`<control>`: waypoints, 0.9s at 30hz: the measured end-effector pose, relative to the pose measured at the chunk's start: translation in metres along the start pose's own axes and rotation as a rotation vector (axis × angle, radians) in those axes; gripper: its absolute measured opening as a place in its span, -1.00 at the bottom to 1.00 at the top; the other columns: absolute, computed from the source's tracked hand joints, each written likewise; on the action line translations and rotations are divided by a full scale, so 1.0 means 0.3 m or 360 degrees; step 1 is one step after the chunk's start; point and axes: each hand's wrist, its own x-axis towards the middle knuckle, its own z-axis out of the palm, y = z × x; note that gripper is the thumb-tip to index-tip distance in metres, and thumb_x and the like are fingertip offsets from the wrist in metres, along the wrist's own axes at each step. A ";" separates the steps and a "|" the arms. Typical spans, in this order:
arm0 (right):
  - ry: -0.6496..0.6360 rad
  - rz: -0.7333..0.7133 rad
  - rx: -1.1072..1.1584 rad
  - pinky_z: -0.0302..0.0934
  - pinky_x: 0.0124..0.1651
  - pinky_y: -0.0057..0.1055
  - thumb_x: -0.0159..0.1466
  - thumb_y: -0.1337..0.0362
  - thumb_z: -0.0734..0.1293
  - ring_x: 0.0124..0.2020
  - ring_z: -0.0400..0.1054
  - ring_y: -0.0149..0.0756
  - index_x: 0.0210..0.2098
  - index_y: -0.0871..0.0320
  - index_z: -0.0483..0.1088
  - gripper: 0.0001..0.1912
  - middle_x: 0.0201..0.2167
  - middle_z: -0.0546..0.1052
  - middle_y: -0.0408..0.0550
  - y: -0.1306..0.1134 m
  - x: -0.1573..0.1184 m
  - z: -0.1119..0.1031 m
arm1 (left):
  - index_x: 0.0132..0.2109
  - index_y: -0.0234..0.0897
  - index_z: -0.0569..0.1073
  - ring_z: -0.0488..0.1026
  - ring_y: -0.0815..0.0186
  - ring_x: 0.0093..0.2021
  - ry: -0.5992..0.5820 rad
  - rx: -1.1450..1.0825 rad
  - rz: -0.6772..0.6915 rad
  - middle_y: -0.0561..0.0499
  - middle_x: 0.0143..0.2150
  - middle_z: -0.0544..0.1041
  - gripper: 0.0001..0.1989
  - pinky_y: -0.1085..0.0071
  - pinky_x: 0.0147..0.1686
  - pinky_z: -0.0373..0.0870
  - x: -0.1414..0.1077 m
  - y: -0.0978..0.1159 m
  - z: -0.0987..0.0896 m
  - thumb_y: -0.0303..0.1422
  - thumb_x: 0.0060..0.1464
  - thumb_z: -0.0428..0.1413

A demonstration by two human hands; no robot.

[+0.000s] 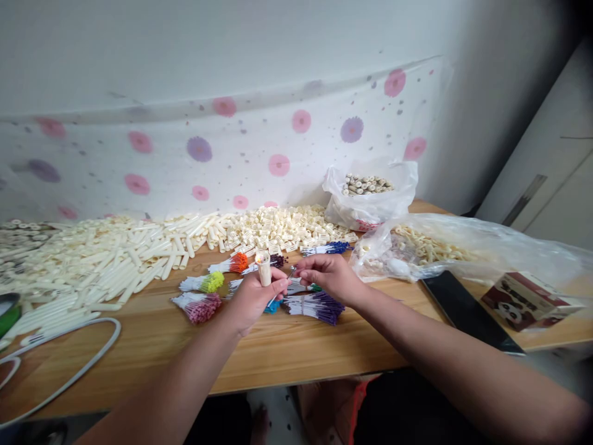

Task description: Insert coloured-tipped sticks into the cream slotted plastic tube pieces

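Observation:
My left hand [257, 296] is closed around an upright cream tube [264, 272], with small coloured tips showing in its open top. Close beside it, my right hand [328, 276] pinches the end of a thin stick [291, 272] that reaches toward my left thumb. Around and beneath both hands lie bundles of white sticks with coloured tips: an orange bundle [237, 262], a yellow-green bundle [210, 282], a pink bundle [201, 307], a purple bundle [322, 308] and a dark blue bundle [336, 248]. Blue, dark maroon and green bundles are partly hidden by my hands.
Long cream tubes [134, 259] and short cream pieces [282, 228] are heaped along the back. A plastic bag of filled tubes [370, 204] stands behind a clear bag [417, 247]. At right lie a black phone-like slab [467, 312] and a box [528, 300]; a white cable [113, 337] curls left.

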 end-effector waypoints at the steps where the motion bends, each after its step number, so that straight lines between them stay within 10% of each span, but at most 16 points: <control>1: 0.0013 0.0013 0.0022 0.27 -0.39 -0.44 0.02 0.15 0.46 -0.52 0.36 -0.44 -0.37 0.20 0.49 -0.74 -0.46 0.54 -0.11 -0.003 0.002 0.010 | -0.42 -0.34 0.44 0.30 0.43 -0.51 -0.0038 -0.0050 0.0008 0.09 -0.54 0.40 -0.79 0.49 -0.47 0.23 -0.001 -0.006 -0.003 -0.26 -0.05 0.20; 13: 0.0249 -0.0077 -0.0206 0.30 -0.38 -0.44 0.07 0.17 0.41 -0.50 0.39 -0.40 -0.41 0.19 0.46 -0.80 -0.51 0.53 -0.13 0.003 0.041 0.061 | -0.43 -0.31 0.45 0.34 0.38 -0.47 -0.0226 0.0078 0.0223 0.07 -0.53 0.42 -0.81 0.45 -0.43 0.27 0.081 -0.069 -0.050 -0.28 0.04 0.11; 20: 0.0627 -0.0925 -0.1112 0.33 -0.27 -0.39 0.20 0.40 0.31 -0.34 0.44 -0.33 -0.28 0.12 0.42 -0.90 -0.37 0.53 -0.08 -0.198 -0.075 0.048 | -0.35 -0.30 0.49 0.44 0.30 -0.35 0.0203 0.0490 0.0687 0.00 -0.40 0.51 -0.83 0.40 -0.32 0.33 0.128 -0.113 -0.074 -0.31 0.10 0.09; 27: -0.0005 -0.1155 -0.1621 0.43 -0.18 -0.46 0.15 0.47 0.34 -0.26 0.49 -0.30 -0.25 0.15 0.42 -0.82 -0.36 0.59 -0.05 -0.384 -0.174 0.126 | -0.39 -0.27 0.50 0.41 0.37 -0.41 0.0050 0.0563 0.0905 0.04 -0.44 0.50 -0.88 0.46 -0.36 0.31 0.107 -0.134 -0.105 -0.37 0.09 0.11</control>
